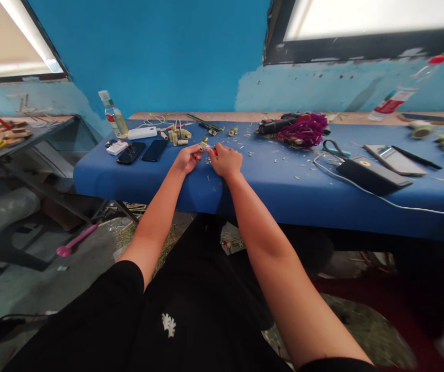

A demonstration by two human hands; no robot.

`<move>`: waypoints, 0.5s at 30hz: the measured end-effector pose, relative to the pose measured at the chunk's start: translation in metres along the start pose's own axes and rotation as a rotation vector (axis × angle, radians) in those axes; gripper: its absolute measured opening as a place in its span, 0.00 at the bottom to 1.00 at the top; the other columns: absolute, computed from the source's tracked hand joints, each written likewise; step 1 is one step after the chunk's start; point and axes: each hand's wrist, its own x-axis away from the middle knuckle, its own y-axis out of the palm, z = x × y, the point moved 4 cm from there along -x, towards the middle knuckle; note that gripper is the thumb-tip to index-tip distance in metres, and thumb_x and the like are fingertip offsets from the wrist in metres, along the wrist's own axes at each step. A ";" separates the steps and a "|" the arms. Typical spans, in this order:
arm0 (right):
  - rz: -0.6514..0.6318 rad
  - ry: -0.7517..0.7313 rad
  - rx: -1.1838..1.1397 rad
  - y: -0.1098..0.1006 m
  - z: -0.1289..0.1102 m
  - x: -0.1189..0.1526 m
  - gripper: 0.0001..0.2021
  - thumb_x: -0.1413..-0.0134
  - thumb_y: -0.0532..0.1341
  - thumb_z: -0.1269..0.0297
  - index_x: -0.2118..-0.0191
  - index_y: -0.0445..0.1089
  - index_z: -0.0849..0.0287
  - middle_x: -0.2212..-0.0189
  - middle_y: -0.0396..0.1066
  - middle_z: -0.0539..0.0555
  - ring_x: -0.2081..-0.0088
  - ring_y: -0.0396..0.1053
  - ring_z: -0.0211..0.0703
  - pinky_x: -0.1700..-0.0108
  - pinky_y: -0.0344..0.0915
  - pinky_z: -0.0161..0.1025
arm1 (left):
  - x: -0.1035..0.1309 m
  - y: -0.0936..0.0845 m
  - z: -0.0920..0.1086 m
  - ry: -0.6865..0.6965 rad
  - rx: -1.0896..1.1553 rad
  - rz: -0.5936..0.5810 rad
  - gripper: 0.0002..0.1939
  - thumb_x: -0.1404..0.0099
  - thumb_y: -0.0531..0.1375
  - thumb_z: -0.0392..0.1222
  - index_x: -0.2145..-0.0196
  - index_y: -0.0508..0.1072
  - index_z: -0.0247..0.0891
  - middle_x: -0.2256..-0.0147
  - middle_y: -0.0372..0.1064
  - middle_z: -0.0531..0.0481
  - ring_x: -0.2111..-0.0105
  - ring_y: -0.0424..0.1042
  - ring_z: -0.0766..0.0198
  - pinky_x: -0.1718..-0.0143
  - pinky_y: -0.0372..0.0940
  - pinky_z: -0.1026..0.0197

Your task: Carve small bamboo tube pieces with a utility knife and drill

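L hand (186, 158) pinches small bamboo piece (203, 146) over blue table (268, 181). R hand (226, 160) grips red-handled tool (215, 151) touching it. Cut bamboo segments (177, 136) nearby.

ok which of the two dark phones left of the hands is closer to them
The right-hand phone, the slimmer one lying beside the left hand; the other phone sits farther left, by the white box.

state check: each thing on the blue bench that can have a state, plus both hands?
left hand: closed on a small pale stalk piece
right hand: gripping a red-handled tool, blade hidden
clear bottle: upright, capped
two dark phones: flat, screens dark
power bank: lying flat, white cable attached
cut stalk pieces: loose, scattered
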 end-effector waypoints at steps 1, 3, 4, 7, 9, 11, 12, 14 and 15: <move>0.007 0.000 -0.001 0.000 -0.001 0.000 0.29 0.17 0.45 0.43 0.42 0.76 0.56 0.47 0.83 0.64 0.50 0.79 0.59 0.54 0.61 0.43 | 0.000 0.000 0.000 -0.006 0.004 0.003 0.13 0.25 0.58 0.26 0.67 0.78 0.32 0.73 0.73 0.49 0.77 0.61 0.73 0.73 0.59 0.69; 0.020 -0.009 -0.013 0.000 -0.001 0.000 0.28 0.17 0.46 0.43 0.42 0.77 0.56 0.47 0.83 0.64 0.49 0.80 0.60 0.54 0.62 0.43 | 0.000 0.000 0.001 -0.017 0.012 0.008 0.14 0.24 0.58 0.26 0.67 0.77 0.32 0.74 0.73 0.49 0.77 0.61 0.73 0.73 0.59 0.69; 0.024 -0.004 -0.023 0.000 -0.001 -0.002 0.27 0.18 0.47 0.43 0.43 0.77 0.57 0.47 0.83 0.65 0.49 0.80 0.60 0.53 0.63 0.44 | 0.000 0.000 0.001 -0.024 0.016 0.011 0.14 0.24 0.58 0.26 0.68 0.77 0.32 0.74 0.72 0.49 0.78 0.61 0.74 0.73 0.59 0.70; 0.013 0.135 -0.070 0.001 0.009 -0.007 0.27 0.17 0.47 0.44 0.42 0.77 0.57 0.47 0.83 0.67 0.48 0.80 0.62 0.52 0.64 0.45 | 0.002 0.000 0.001 -0.046 0.020 0.020 0.13 0.25 0.58 0.24 0.68 0.77 0.32 0.73 0.73 0.48 0.77 0.62 0.74 0.74 0.58 0.71; 0.004 0.254 -0.096 0.000 0.017 -0.010 0.28 0.17 0.45 0.45 0.41 0.76 0.58 0.47 0.83 0.68 0.48 0.80 0.63 0.53 0.65 0.45 | 0.003 0.000 0.001 -0.052 0.026 0.030 0.12 0.27 0.59 0.23 0.67 0.77 0.32 0.72 0.75 0.47 0.77 0.64 0.74 0.73 0.59 0.71; 0.006 0.267 -0.101 0.000 0.019 -0.010 0.29 0.17 0.44 0.45 0.42 0.77 0.58 0.48 0.83 0.68 0.49 0.80 0.62 0.53 0.65 0.45 | 0.003 -0.001 0.002 -0.054 0.037 0.042 0.12 0.27 0.59 0.23 0.66 0.78 0.31 0.71 0.76 0.46 0.76 0.65 0.73 0.71 0.62 0.70; 0.010 0.226 -0.096 0.000 0.018 -0.010 0.29 0.17 0.44 0.45 0.42 0.77 0.58 0.49 0.83 0.67 0.49 0.80 0.62 0.53 0.64 0.45 | 0.003 -0.002 0.001 -0.057 0.045 0.046 0.12 0.27 0.59 0.24 0.66 0.78 0.31 0.71 0.76 0.45 0.76 0.65 0.73 0.70 0.64 0.69; 0.005 0.096 -0.075 0.000 0.012 -0.007 0.29 0.17 0.44 0.45 0.43 0.77 0.57 0.50 0.84 0.65 0.50 0.80 0.59 0.54 0.62 0.44 | 0.002 -0.002 0.000 -0.064 0.062 0.050 0.14 0.25 0.56 0.26 0.67 0.78 0.31 0.72 0.75 0.46 0.76 0.64 0.72 0.69 0.65 0.68; -0.005 0.027 -0.061 0.001 0.008 -0.006 0.28 0.18 0.45 0.45 0.44 0.78 0.57 0.50 0.84 0.64 0.51 0.80 0.58 0.55 0.61 0.43 | 0.001 -0.002 0.000 -0.068 0.070 0.049 0.15 0.24 0.55 0.26 0.67 0.78 0.31 0.72 0.74 0.46 0.77 0.63 0.72 0.69 0.65 0.68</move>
